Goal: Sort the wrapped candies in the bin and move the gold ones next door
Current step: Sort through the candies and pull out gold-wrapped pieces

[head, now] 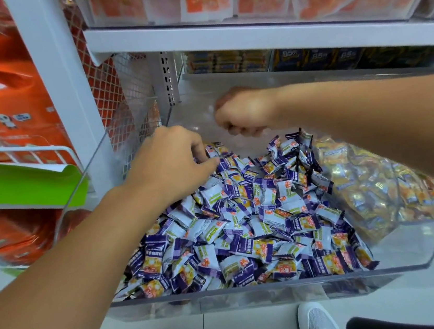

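The purple and white candies [248, 226] lie heaped in the clear bin [253, 295], piled toward its front wall, while the bare floor of the bin shows at the back. The gold candies [372, 189] fill the neighbouring bin [425, 226] on the right, just past a clear dividing wall. The left hand [174, 158] reaches to the far edge of the heap, its fingers curled down among the wrappers, probably picking through them; whether they pinch one cannot be told. The right hand [245, 111] hangs over the bare rear floor, blurred, with its fingers curled into a fist; what it holds, if anything, is hidden. The shelf [249, 34] above hangs low over the bin, so the hands probably have little headroom. Crossing to the gold side likely means lifting over the divider.
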The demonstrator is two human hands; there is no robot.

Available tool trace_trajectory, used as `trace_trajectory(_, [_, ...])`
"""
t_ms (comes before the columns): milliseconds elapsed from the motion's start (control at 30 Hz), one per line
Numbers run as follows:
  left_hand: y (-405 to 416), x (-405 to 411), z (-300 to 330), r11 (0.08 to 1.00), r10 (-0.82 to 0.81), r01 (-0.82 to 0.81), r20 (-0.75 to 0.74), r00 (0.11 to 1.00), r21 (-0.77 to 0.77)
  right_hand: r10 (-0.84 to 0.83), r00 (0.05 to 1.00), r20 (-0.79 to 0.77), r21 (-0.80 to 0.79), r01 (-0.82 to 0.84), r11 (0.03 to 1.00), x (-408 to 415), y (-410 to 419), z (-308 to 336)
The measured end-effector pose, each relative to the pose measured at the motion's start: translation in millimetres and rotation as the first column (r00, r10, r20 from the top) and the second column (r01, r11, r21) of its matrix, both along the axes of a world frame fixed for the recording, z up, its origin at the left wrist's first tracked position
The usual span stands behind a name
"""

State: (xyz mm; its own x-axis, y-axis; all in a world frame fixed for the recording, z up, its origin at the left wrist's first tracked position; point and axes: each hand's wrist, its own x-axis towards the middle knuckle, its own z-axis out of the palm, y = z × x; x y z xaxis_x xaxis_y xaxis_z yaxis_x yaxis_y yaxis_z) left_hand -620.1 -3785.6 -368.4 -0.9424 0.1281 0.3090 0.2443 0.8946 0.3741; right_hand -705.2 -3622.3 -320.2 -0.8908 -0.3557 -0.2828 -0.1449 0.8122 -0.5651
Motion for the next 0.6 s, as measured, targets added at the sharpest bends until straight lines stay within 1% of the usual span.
trace_trajectory(33, [-2, 1, 0, 0.999, 0.047, -0.048, -0.011, 0.999, -0.022, 0.119, 0.984, -0.135, 0.134, -0.101, 0.986, -2, -12, -4])
trace_trajectory(67, [-3, 1, 0, 0.996, 0.072, -0.073, -0.012, 0.997, -0.042, 0.244, 0.943, -0.225, 0.277, -0.178, 0.944, -3, -22, -7])
trace_trajectory(100, [-4, 2, 0, 0.995, 0.083, -0.083, -0.003, 0.997, -0.063, 0.349, 0.892, -0.287, 0.411, -0.214, 0.886, -2, -31, -10])
trace_trajectory(133, [-4, 4, -1, 0.993, 0.085, -0.084, 0.005, 0.996, -0.079, 0.417, 0.845, -0.336, 0.509, -0.209, 0.835, -1, -36, -13])
trace_trajectory(167, [-3, 5, -2, 0.992, 0.082, -0.08, 0.014, 0.997, -0.095, 0.44, 0.818, -0.371, 0.563, -0.179, 0.807, 1, -39, -16])
trace_trajectory(200, [-3, 5, -2, 0.992, 0.075, -0.072, 0.017, 0.997, -0.104, 0.437, 0.809, -0.392, 0.583, -0.148, 0.799, 2, -40, -18])
trace_trajectory(333, [-2, 8, -3, 0.992, 0.053, -0.05, 0.022, 0.998, -0.116, 0.387, 0.821, -0.42, 0.562, -0.1, 0.821, -3, -35, -24])
trace_trajectory(433, [-2, 8, -2, 0.992, 0.046, -0.043, 0.027, 0.999, -0.116, 0.375, 0.854, -0.361, 0.53, -0.143, 0.836, -7, -27, -13])
trace_trajectory(500, [-1, 8, -4, 0.992, 0.032, -0.027, 0.038, 0.999, -0.123, 0.351, 0.884, -0.31, 0.491, -0.167, 0.855, 0, -15, 11])
trace_trajectory(567, [3, 6, -3, 0.991, 0.015, -0.013, 0.014, 1.0, -0.13, 0.291, 0.91, -0.296, 0.393, -0.162, 0.905, 21, 4, 40])
trace_trajectory(600, [6, 6, -2, 0.993, 0.001, -0.004, -0.029, 1.0, -0.118, 0.226, 0.938, -0.262, 0.268, -0.154, 0.951, 35, 18, 51])
